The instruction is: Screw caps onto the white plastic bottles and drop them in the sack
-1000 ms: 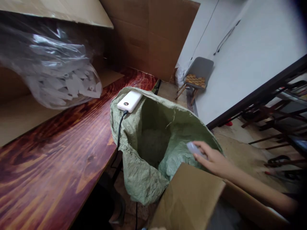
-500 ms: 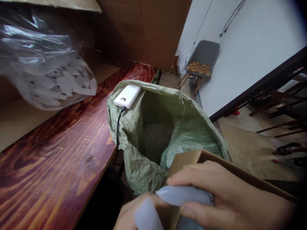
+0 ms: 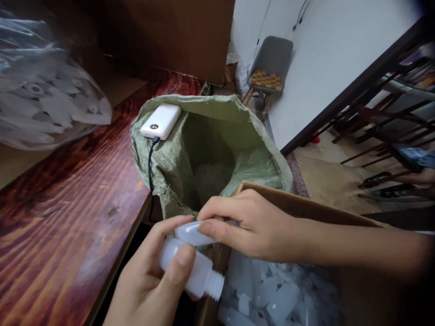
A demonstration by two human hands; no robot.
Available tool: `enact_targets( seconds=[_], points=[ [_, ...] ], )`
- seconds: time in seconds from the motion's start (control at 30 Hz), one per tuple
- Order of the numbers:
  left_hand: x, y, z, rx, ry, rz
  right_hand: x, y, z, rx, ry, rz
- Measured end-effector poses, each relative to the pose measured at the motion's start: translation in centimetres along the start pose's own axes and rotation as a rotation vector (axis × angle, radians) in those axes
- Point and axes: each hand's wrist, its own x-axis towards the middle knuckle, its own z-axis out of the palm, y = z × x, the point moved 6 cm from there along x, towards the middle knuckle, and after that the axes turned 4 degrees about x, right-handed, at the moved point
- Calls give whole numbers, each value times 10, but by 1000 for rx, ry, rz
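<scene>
My left hand (image 3: 142,280) is closed around a small translucent white plastic bottle (image 3: 200,271), its threaded, uncapped neck pointing right and down. Just above it, my right hand (image 3: 251,222) pinches a second pale plastic bottle (image 3: 188,233) between thumb and fingers. The left index fingertip lies against this second bottle, whose far end is hidden by the right fingers. Below both hands, a cardboard box (image 3: 306,201) holds several similar translucent bottles (image 3: 282,299). Beyond the hands, a green woven sack (image 3: 268,149) gapes wide, its inside dim.
A white power bank (image 3: 163,120) with a black cable (image 3: 150,167) rests on the sack's folded rim. On the left is a wooden table (image 3: 84,194) with a clear bag (image 3: 50,99) of white plastic parts. A grey chair (image 3: 273,59) stands by the wall.
Both hands have moved up and left in view, and the left hand's bottle now shows its threaded neck. With the view shifted, the bottles inside the box have come into sight.
</scene>
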Motion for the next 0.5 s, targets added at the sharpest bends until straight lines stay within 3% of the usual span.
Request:
enact_targets(
  seconds=[0.07, 0.27, 0.5],
  points=[
    [0, -1, -2, 32, 8, -8, -1, -4, 3, -13, 24, -15],
    [1, 1, 4, -23, -71, -39, -5, -2, 11, 122, 89, 143],
    [-6, -1, 7, -70, -129, -93, -15, -17, 8, 18, 142, -27]
  ],
)
